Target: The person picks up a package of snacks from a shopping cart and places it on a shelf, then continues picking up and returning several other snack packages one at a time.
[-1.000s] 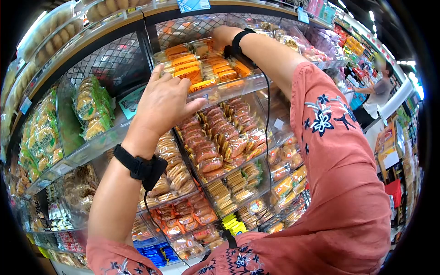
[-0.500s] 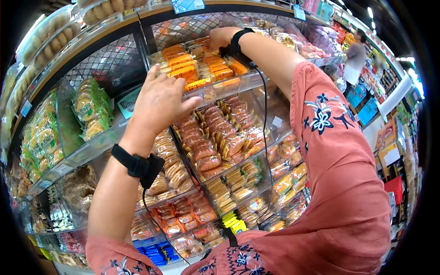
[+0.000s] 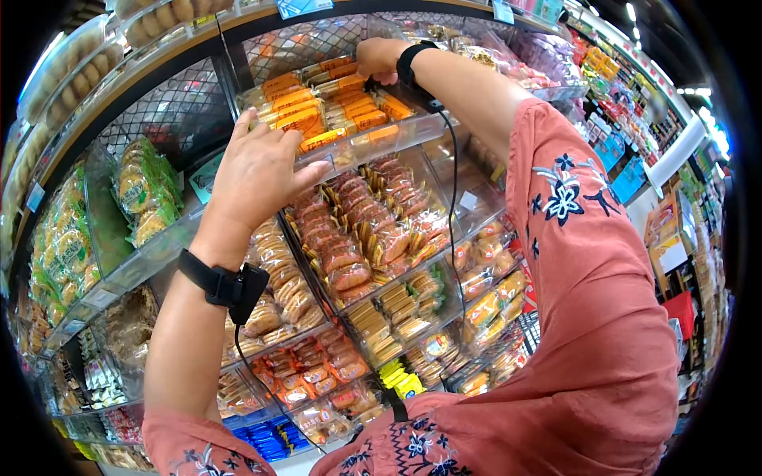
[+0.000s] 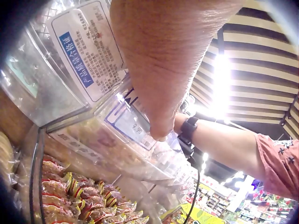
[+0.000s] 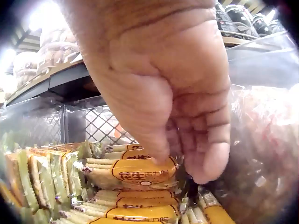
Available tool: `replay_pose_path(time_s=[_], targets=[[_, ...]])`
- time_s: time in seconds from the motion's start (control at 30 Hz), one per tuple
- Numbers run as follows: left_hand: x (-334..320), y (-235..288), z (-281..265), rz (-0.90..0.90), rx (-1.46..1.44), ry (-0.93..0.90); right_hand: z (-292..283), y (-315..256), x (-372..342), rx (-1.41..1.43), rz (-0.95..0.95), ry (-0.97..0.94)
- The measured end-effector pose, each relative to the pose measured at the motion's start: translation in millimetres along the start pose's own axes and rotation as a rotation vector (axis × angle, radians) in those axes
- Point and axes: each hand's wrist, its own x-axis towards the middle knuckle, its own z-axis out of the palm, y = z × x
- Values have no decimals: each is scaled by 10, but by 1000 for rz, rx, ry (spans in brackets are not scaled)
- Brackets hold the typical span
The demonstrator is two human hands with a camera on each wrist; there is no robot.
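In the head view, my left hand (image 3: pixel 262 170) lies over the front of a clear bin, index finger extended towards the orange-wrapped cracker packs (image 3: pixel 305 123) and thumb held apart. Its thumb overlaps the 9.90 price label (image 4: pixel 135 128) in the left wrist view. My right hand (image 5: pixel 182 98) reaches down into the same bin, fingers loosely bent. The thumb tip is at the right end of one cracker pack (image 5: pixel 131 171), and the fingers hang just beyond that end. Further packs (image 5: pixel 135 212) lie in rows beneath.
A clear bin wall (image 5: pixel 261 60) stands right beside the right hand. Green-wrapped cookies (image 3: pixel 147 190) fill the bin to the left; reddish wrapped cookies (image 3: pixel 341 246) lie below. A black cable (image 3: pixel 454 182) hangs from the right wrist. Wire mesh (image 5: pixel 100 122) backs the bin.
The head view has shifted, so the shelf sits a little further left and up. The right hand's bent fingers show more plainly above the packs. A person in the background has left view.
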Motion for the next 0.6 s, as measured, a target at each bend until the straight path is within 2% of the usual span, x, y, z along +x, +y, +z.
replay_pose_path(time_s=[0.07,0.17,0.2,0.27,0.37,0.4,0.5,0.6], targets=[[5,-3,-22,-8,-3,-47,-14,45,118,87,-10,-7],[16,17,-52,-33,7,-81,18,135,242,313,-182,75],[14,14,-50,-29,5,-74,54,149,285,574,-78,99],[10,10,-43,-21,1,-61,121,213,479,68,-168,136],[17,8,-38,-38,10,-87,168,172,450,-213,-114,198],[15,3,-33,-28,2,-69,164,147,399,-250,-98,252],[2,-11,-20,-10,-14,-41,54,86,307,-167,-108,153],[0,-16,-17,-9,-19,-40,30,6,255,61,44,60]])
